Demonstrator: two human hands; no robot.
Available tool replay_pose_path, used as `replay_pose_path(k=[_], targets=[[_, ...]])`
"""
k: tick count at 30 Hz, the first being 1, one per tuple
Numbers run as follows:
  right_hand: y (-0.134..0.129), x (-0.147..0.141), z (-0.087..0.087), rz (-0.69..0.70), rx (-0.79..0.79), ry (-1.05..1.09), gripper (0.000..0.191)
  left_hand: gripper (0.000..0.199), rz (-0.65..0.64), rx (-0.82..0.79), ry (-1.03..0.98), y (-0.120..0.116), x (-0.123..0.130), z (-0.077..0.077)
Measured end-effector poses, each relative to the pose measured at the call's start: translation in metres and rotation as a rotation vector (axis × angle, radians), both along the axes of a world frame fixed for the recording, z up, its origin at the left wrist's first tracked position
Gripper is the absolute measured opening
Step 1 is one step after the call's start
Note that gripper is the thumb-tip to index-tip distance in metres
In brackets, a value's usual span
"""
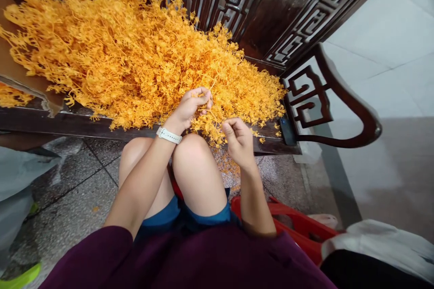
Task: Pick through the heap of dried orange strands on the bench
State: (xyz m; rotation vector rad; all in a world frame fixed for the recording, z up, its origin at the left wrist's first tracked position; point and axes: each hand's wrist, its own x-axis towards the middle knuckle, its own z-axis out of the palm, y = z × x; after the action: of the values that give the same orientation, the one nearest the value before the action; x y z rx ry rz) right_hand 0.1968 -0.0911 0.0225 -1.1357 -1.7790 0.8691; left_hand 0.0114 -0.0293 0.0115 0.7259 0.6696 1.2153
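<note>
A large heap of orange plastic flower sprigs (111, 54) covers the dark wooden bench in front of me. My left hand (196, 104), with a white watch band on its wrist, is at the heap's front edge. Its thumb and fingers pinch a thin orange plastic sprig (212, 85). To the right and a little nearer to me, my right hand (239, 141) is closed, thumb against the bent index finger. Whatever it may grip is too small or hidden to make out. Loose orange bits hang over the bench edge between both hands.
The bench (84, 127) has a carved back and a curved armrest (366, 122) at right. A dark flat object (287, 131) lies by the armrest. Torn cardboard (30, 83) stands at left. A red plastic item (301, 226) is beside me at right; orange scraps lie on the floor.
</note>
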Motion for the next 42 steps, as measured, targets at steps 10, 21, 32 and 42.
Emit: replay_pose_path(k=[10,21,32,42], targets=[[-0.041,0.002,0.028,0.217,-0.099,-0.129,0.016,0.019,0.356,-0.100,-0.258,0.027,-0.037,-0.008],[-0.017,0.027,0.034,0.130,-0.458,0.913,0.031,0.011,0.091,-0.013,-0.197,0.007,-0.012,-0.006],[-0.019,-0.002,0.001,-0.147,-0.472,0.667,0.027,0.019,-0.306,0.248,-0.121,-0.014,0.002,0.004],[-0.023,-0.007,-0.015,-0.079,-0.332,0.410,0.022,0.021,0.120,-0.004,-0.301,-0.001,0.007,0.001]])
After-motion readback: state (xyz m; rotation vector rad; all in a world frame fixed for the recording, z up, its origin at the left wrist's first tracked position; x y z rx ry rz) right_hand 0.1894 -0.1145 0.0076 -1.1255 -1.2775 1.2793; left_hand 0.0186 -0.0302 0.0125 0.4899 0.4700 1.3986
